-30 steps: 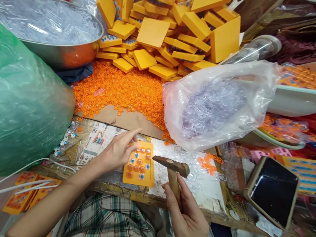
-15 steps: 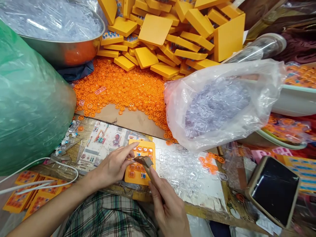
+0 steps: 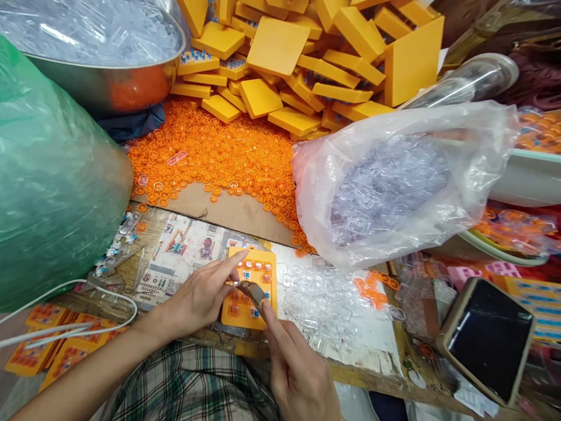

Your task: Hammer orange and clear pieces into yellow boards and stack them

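Note:
A yellow square board [image 3: 270, 257] with rows of orange square caps lies flat on the bench edge before me; a few cells show blue and white parts without caps. On its left side rests my left hand [image 3: 205, 295], index finger stretched toward the top edge and thumb low over the caps. My right hand [image 3: 298, 362] is wrapped round the handle of a small hammer [image 3: 250, 290]. The hammer's dull metal head lies over the middle of the board, close to my left thumb, hiding some caps. Whether it touches them I cannot tell.
Loose orange caps [image 3: 219, 146] are heaped behind the board, under stacked yellow boards [image 3: 278, 47]. An open plastic bag [image 3: 315, 193] of clear pieces stands right, a green bag [image 3: 61, 175] left. Clear caps cover a white sheet [image 3: 377, 345]. A phone [image 3: 486, 339] lies far right.
The hammer head has tilted and moved slightly left and down toward the caps, with my right hand a little lower. My left hand stays nearly in place.

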Demonstrator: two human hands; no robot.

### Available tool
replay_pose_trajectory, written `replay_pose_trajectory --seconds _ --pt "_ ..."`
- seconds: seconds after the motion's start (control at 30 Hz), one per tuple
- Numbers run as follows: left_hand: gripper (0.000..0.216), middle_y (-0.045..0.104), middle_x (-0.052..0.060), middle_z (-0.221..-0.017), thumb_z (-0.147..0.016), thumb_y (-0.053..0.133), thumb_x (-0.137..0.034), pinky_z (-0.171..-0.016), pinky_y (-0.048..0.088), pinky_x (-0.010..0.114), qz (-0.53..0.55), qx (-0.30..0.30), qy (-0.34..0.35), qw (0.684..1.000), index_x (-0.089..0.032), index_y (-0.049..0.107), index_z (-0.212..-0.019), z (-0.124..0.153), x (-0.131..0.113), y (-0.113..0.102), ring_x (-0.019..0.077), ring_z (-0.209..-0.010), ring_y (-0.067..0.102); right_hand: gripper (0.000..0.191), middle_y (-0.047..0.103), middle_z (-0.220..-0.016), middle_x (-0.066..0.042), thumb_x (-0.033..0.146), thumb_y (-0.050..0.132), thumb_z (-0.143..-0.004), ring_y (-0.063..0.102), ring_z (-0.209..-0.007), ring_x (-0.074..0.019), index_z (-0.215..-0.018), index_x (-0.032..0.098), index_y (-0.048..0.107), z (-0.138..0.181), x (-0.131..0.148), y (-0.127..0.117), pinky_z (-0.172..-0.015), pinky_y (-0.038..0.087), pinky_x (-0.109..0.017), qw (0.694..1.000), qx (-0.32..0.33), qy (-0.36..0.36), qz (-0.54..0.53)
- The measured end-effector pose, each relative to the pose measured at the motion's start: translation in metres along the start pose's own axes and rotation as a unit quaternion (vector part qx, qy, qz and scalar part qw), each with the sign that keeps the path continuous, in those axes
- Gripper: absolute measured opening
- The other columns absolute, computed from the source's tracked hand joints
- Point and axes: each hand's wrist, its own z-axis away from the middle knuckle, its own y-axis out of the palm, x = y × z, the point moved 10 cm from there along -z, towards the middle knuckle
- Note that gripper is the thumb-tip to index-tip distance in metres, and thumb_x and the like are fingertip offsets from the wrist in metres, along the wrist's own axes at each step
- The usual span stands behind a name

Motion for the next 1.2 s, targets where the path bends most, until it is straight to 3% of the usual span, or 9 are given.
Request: replay_pose_trajectory --seconds 0.1,0.17,0.27,0.33,0.5,0.67,0.83,1.0,1.2 --pt "0.061 0.066 0.006 -0.104 -0.091 0.044 -0.011 -0.089 0.054 0.034 0.029 -0.015 -0.022 0.999 -0.023 0.027 -0.149 0.004 0.002 -0.002 0.0174 -0.095 0.063 0.051 0.07 -0.103 -0.005 0.012 0.049 -0.092 0.069 -0.086 -0.015 -0.14 0.03 0.049 0.006 -0.005 -0.014 -0.072 0.057 -0.023 0.996 -0.051 0.027 -0.072" --pt "0.055 0.066 0.007 -0.106 -0.093 0.044 -0.015 -0.088 0.055 0.033 0.042 -0.041 -0.045 0.997 -0.024 0.033 -0.146 0.008 0.005 -0.007 0.0171 -0.094 0.064 0.042 0.071 -0.104 -0.005 0.018 0.059 -0.089 0.068 -0.085 -0.0165 -0.13 0.029 0.06 0.018 -0.021 -0.042 -0.074 0.057 -0.026 0.98 -0.152 0.099 -0.083" --pt "0.052 0.064 0.009 -0.117 -0.092 0.053 -0.026 -0.093 0.054 0.039 0.028 -0.076 -0.071 0.994 -0.025 0.039 -0.142 0.012 0.008 -0.014 0.021 -0.104 0.062 0.048 0.068 -0.081 -0.002 0.031 0.07 -0.082 0.058 -0.059 -0.0119 -0.129 0.023 0.062 0.058 -0.068 -0.088 -0.055 0.051 -0.022 0.894 -0.331 0.287 -0.093" --pt "0.068 0.054 0.012 -0.134 -0.084 0.066 -0.037 -0.105 0.045 0.049 0.002 -0.06 -0.07 0.996 -0.026 0.036 -0.144 0.01 0.007 -0.013 0.0277 -0.125 0.051 0.064 0.064 -0.074 0.0 0.041 0.071 -0.079 0.051 -0.052 -0.0102 -0.136 0.018 0.054 0.073 -0.101 -0.103 -0.048 0.046 -0.021 0.846 -0.375 0.36 -0.122" --pt "0.13 0.01 0.021 -0.159 -0.055 0.085 -0.054 -0.115 0.022 0.062 -0.039 0.102 -0.078 0.991 -0.027 0.005 -0.153 0.005 0.012 0.015 0.039 -0.148 0.009 0.075 0.064 -0.121 -0.013 0.053 0.061 -0.081 0.064 -0.096 -0.0242 -0.143 0.014 0.046 0.043 -0.176 -0.127 -0.084 0.052 -0.038 0.87 -0.333 0.362 -0.024" --pt "0.148 -0.01 0.026 -0.159 -0.046 0.09 -0.048 -0.114 0.011 0.065 -0.087 0.168 -0.099 0.977 -0.028 -0.01 -0.152 0.006 0.022 0.026 0.0422 -0.147 -0.008 0.063 0.064 -0.117 -0.017 0.041 0.062 -0.077 0.062 -0.1 -0.0304 -0.133 0.012 0.057 -0.006 -0.22 -0.135 -0.092 0.046 -0.047 0.9 -0.271 0.335 0.069" --pt "0.147 -0.003 0.027 -0.158 -0.047 0.09 -0.047 -0.113 0.009 0.066 -0.086 0.178 -0.106 0.974 -0.027 -0.011 -0.152 0.002 0.024 0.028 0.0443 -0.146 -0.006 0.039 0.063 -0.112 -0.015 0.03 0.052 -0.082 0.056 -0.105 -0.031 -0.115 0.017 0.069 -0.04 -0.202 -0.129 -0.092 0.043 -0.048 0.932 -0.185 0.264 0.166" --pt "0.147 0.009 0.022 -0.154 -0.042 0.092 -0.037 -0.114 0.014 0.063 -0.091 0.15 -0.076 0.982 -0.03 -0.005 -0.152 0.001 0.019 0.025 0.0452 -0.146 0.005 0.028 0.063 -0.113 -0.016 0.036 0.052 -0.086 0.049 -0.108 -0.0378 -0.089 0.021 0.075 -0.05 -0.163 -0.105 -0.086 0.04 -0.053 0.939 -0.125 0.207 0.246" --pt "0.131 -0.003 0.016 -0.155 -0.056 0.087 -0.025 -0.116 0.022 0.056 -0.055 0.125 -0.031 0.99 -0.034 -0.003 -0.151 0.006 0.006 0.02 0.0398 -0.147 0.005 0.024 0.065 -0.101 -0.013 0.035 0.054 -0.083 0.053 -0.1 -0.0344 -0.089 0.02 0.072 -0.055 -0.159 -0.081 -0.078 0.043 -0.046 0.94 -0.115 0.174 0.27"
